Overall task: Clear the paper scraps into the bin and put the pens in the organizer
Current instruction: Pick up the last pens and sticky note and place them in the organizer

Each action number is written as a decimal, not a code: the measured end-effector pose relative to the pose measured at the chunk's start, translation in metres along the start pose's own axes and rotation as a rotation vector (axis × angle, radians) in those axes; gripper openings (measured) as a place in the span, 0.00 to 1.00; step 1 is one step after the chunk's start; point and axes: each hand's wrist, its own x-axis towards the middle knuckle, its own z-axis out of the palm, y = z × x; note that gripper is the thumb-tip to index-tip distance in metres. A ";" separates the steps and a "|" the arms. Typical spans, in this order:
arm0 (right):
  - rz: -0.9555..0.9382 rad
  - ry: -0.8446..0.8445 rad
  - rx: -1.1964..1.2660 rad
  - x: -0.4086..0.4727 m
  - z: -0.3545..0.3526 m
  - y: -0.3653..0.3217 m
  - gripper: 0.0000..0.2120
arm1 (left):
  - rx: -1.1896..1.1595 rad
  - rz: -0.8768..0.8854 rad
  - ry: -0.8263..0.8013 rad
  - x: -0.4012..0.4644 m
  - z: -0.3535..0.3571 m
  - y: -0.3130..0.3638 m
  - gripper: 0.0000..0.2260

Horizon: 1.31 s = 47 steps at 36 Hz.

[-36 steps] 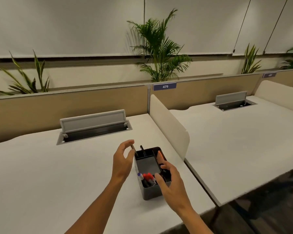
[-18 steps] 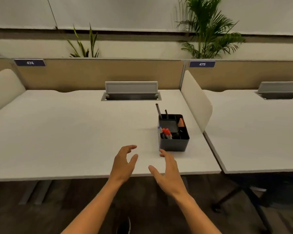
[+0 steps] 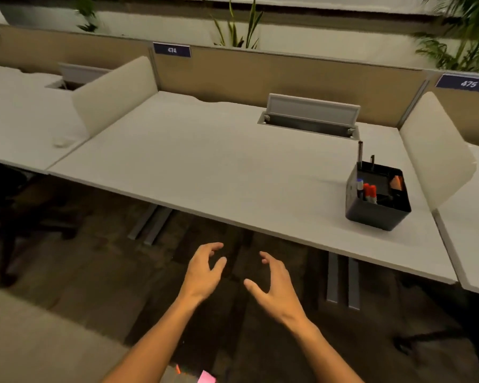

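Left hand (image 3: 203, 272) and right hand (image 3: 278, 288) both spread and empty, withdrawn farther from organizer (image 3: 378, 199) than before, below desk (image 3: 205, 167) edge, pens (image 3: 369, 192) standing inside organizer.

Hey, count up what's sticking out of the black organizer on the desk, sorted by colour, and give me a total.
In the black organizer:
Red-capped markers: 2
Blue-capped marker: 1
Dark pens standing at the back: 2
Orange item: 1
Total: 6
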 end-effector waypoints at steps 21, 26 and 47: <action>0.198 -0.184 -0.297 -0.095 0.188 -0.052 0.41 | 0.168 -0.371 -0.251 -0.139 -0.146 -0.204 0.26; 0.255 -0.345 -0.330 -0.109 0.207 -0.024 0.40 | 0.135 -0.561 -0.315 -0.161 -0.133 -0.241 0.21; 0.600 -0.731 -0.359 -0.069 0.405 0.283 0.30 | 0.088 -0.954 -0.455 -0.197 0.067 -0.504 0.26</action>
